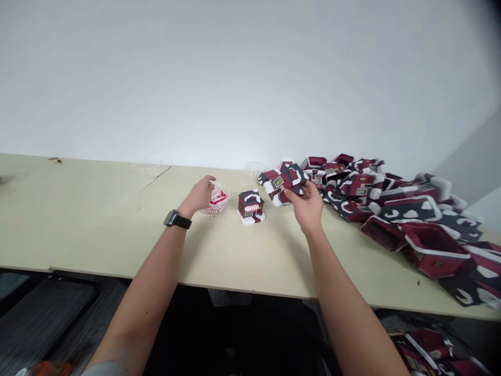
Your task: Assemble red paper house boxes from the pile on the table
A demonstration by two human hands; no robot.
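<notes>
My left hand (199, 195) hovers at the clear plastic pack (217, 203) holding red and white pieces, its curled fingers hiding what they touch. A small assembled model house (250, 207) in dark red, black and white stands on the cream table (117, 230) between my hands. My right hand (307, 206) grips a flat, unassembled red-and-black house piece (287, 181) at the near end of a large heap of similar house parts (371, 201). A black watch (177, 220) sits on my left wrist.
Open, box-like house parts lie at the heap's right end, close to the table's front edge. More house parts (425, 350) lie on the floor below. Thin clear plastic pieces (253, 169) stand along the white wall. A seam crosses the table left of my hands.
</notes>
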